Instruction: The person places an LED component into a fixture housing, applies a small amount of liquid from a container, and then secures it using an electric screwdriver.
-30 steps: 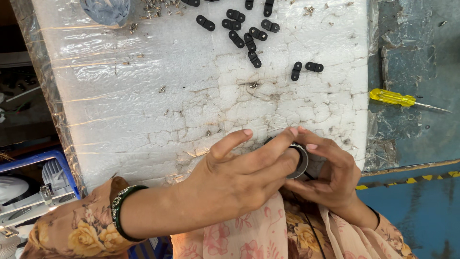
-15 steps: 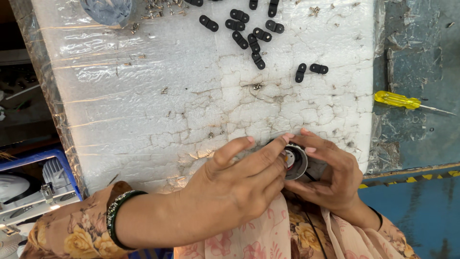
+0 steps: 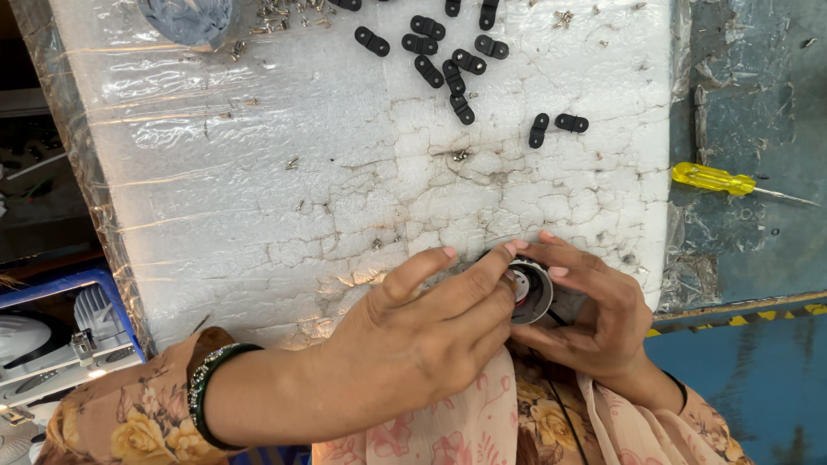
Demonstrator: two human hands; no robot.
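part (image 3: 530, 291): round black thing, right hand (image 3: 594, 314) clamped on it at the desk (image 3: 258, 215) edge
left hand (image 3: 422, 331): fingertips pinched on its rim
risk: I reckon a slip drops it off the edge into my lap

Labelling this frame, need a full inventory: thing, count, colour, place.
round part: 1, black and silver, held in both hands at the near edge of the board
foam board: 1, white, wrapped in clear film, centre
clips: about a dozen, black, far side of the board
loose screws: a scatter, silver, far left of the board
screwdriver: 1, yellow handle, right of the board on the blue-grey bench
crate: 1, blue, lower left, holding white housings
bangle: 1, dark green, left wrist
left hand: fingers on the round part
right hand: cups the round part from the right
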